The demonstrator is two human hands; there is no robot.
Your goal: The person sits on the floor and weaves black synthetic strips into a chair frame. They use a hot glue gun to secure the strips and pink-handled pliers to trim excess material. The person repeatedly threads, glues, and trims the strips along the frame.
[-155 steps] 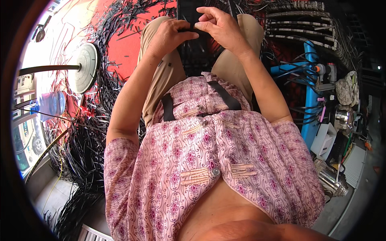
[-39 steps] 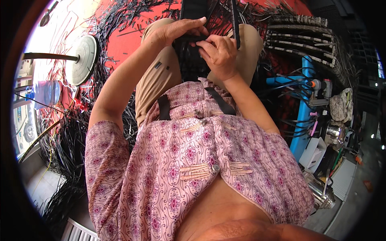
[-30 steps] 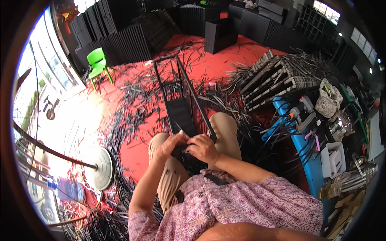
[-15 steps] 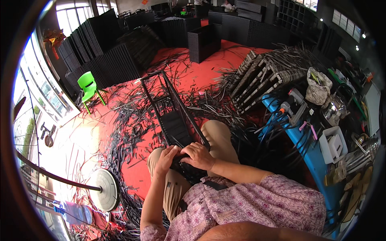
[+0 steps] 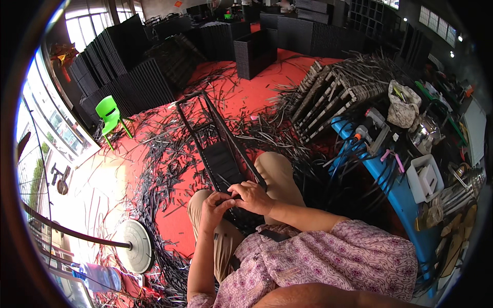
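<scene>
1. Red floor (image 5: 177,226), spread from the seated person's knees (image 5: 277,167) to the far side of the room.
2. Far left, dark panels (image 5: 115,49), upright and stacked close together.
3. At the right, a blue table (image 5: 393,187), long and narrow.
4. Between the knees and reaching away over the floor, a black frame (image 5: 221,160), slanting, filled in dark across its near part.
5. Far left, well apart from the frame, a green chair (image 5: 107,113).
6. At the blue table's far end, an orange-nosed tool (image 5: 367,128).
7. At the frame's near end, the right hand (image 5: 254,197) and left hand (image 5: 212,208), just beside each other, narrow, with fingers bent inward. Cannot tell what is pinched between the fingertips.
8. Scattered over the floor, black strips (image 5: 156,169).
</scene>
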